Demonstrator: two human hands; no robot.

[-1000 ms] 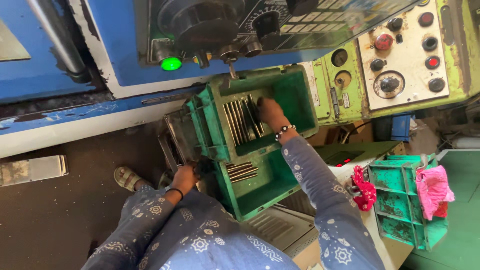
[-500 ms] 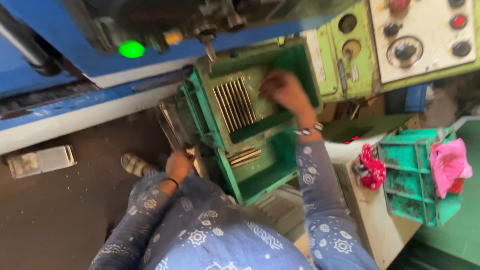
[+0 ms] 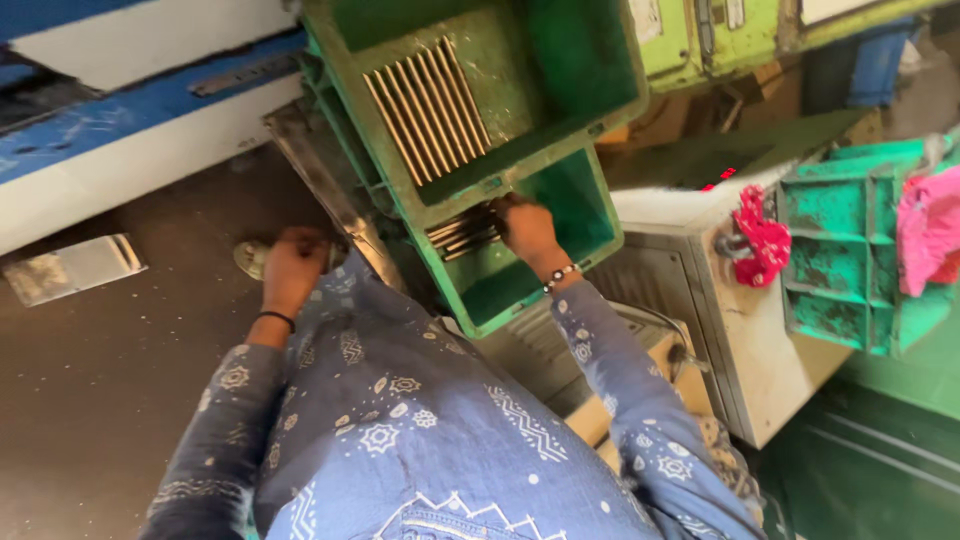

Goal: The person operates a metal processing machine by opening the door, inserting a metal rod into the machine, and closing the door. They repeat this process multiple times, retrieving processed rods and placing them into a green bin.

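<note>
right hand (image 3: pixel 528 228) seemingly grasping rods (image 3: pixel 462 231)

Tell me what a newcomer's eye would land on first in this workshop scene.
First, the two stacked green crates: the upper crate holds a neat row of metal rods, and the right hand reaches into the lower crate onto another bundle of rods. The left hand rests on the knee at lower left. At far right, a pink cloth lies on another green crate.
</note>
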